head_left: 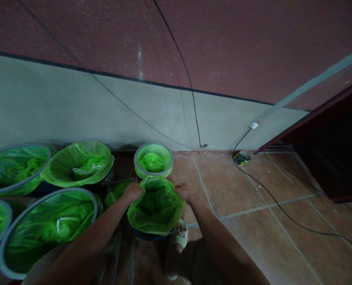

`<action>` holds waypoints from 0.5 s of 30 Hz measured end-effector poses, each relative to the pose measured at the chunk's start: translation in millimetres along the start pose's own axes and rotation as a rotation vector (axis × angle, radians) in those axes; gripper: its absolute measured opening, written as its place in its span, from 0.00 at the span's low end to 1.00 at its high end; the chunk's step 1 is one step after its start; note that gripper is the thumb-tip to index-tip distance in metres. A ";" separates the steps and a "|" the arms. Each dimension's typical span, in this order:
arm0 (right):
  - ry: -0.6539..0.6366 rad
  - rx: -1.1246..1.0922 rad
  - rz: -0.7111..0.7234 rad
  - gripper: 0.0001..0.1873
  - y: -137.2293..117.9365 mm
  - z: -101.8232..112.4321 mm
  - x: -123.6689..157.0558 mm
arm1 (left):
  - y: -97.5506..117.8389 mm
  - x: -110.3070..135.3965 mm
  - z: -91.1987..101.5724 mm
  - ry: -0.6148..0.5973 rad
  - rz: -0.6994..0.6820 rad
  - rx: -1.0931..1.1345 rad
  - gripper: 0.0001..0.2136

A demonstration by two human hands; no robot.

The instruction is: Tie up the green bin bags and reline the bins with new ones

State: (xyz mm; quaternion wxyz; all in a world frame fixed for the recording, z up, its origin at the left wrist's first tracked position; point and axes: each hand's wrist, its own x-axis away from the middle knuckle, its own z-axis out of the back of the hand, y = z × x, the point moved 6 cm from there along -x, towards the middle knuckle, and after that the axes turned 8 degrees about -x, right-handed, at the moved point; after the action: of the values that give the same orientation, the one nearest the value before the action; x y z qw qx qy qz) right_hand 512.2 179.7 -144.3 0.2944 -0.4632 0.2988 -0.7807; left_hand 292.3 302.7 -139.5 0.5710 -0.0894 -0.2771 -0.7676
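A bright green mesh bag [156, 217] lines a dark bucket [148, 236], its mouth spread wide and a white drawstring at the far edge. My left hand [133, 192] is closed on the left side of the bag's rim. On the opposite side, my right hand [184, 192] pinches the rim, its fingers partly hidden. Just beyond stands a smaller tub with a grey rim [154, 173], holding bunched green mesh. The bottom of the bag in my hands is in shadow.
Several large tubs with green mesh stand at left, including a grey-rimmed tub [95, 202] and a mesh-draped tub [75, 184]. A black cable [271, 204] crosses the tiled floor at right, near a tin can [241, 157]. My slippered foot [181, 233] is beside the bucket.
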 end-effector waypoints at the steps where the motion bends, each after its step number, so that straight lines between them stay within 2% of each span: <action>1: 0.008 -0.003 0.009 0.09 -1.0 0.8 -0.3 | -0.6 1.0 1.2 -0.006 -0.004 -0.009 0.12; 4: 0.107 0.023 0.050 0.11 -5.1 16.0 -3.2 | -4.3 4.0 13.6 0.039 0.011 -0.039 0.13; 8: 0.348 0.068 0.161 0.17 -13.0 53.1 -2.4 | -11.1 10.5 36.1 0.171 0.062 -0.115 0.14; 10: 0.424 0.116 0.168 0.17 -13.9 68.3 1.5 | -15.4 13.7 43.3 0.215 0.092 -0.148 0.15; 12: 0.420 0.202 0.138 0.16 -13.1 75.6 5.4 | -19.5 15.1 45.1 0.211 0.111 -0.161 0.15; 15: 0.324 0.294 0.125 0.17 -12.7 72.3 8.8 | -23.0 14.2 38.4 0.120 0.091 -0.157 0.20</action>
State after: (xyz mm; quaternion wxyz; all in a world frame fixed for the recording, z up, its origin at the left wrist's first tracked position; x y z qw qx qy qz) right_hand 571.4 167.5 -101.7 0.3547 -0.2644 0.2536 -0.8602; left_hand 259.4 315.7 -108.6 0.6120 -0.1002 -0.1773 -0.7642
